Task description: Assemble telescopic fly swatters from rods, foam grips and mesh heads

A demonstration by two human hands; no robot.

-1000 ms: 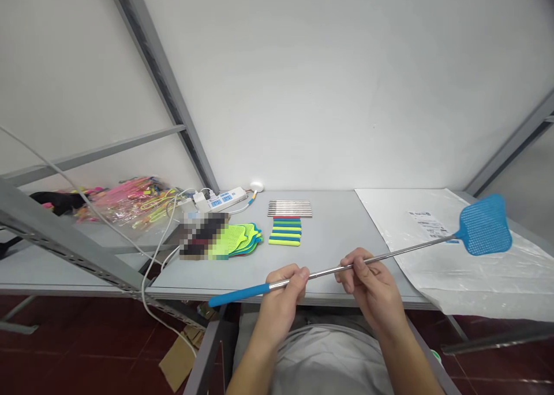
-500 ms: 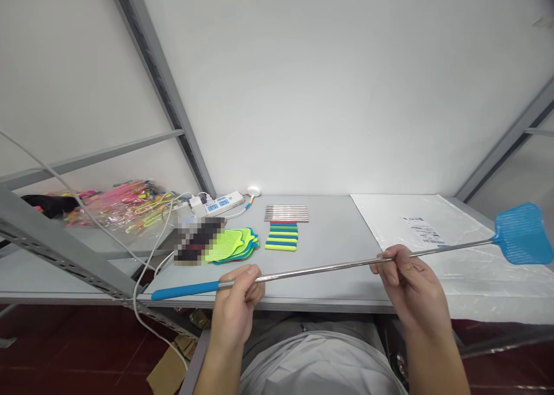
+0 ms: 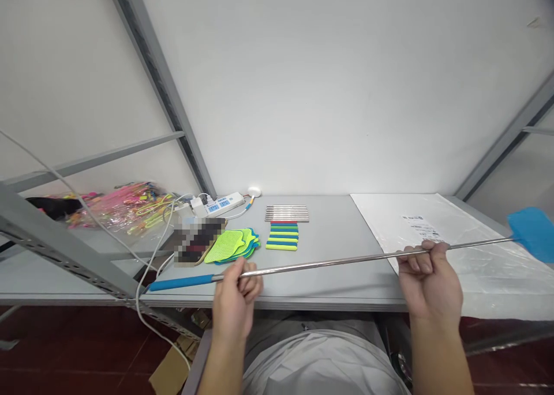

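A long fly swatter with a metal rod spans the view above the table's front edge. Its blue grip points left, and its blue paddle is at the far right, cut off by the frame. My left hand is closed round the rod just right of the blue grip. Farther right, my right hand has its fingers curled round the rod, short of the paddle. Beyond the rod lie a stack of green and blue swatter paddles, a row of coloured grips and a row of metal rods.
A white plastic packaging bag with a printed label covers the table's right side. At the left stand a power strip with white cables and a partly blurred phone. Bagged colourful items lie beyond the metal shelf post.
My right hand has slid right along the rod, toward the paddle. The swatter's paddle has moved farther right. My left hand has risen slightly and still grips near the handle.
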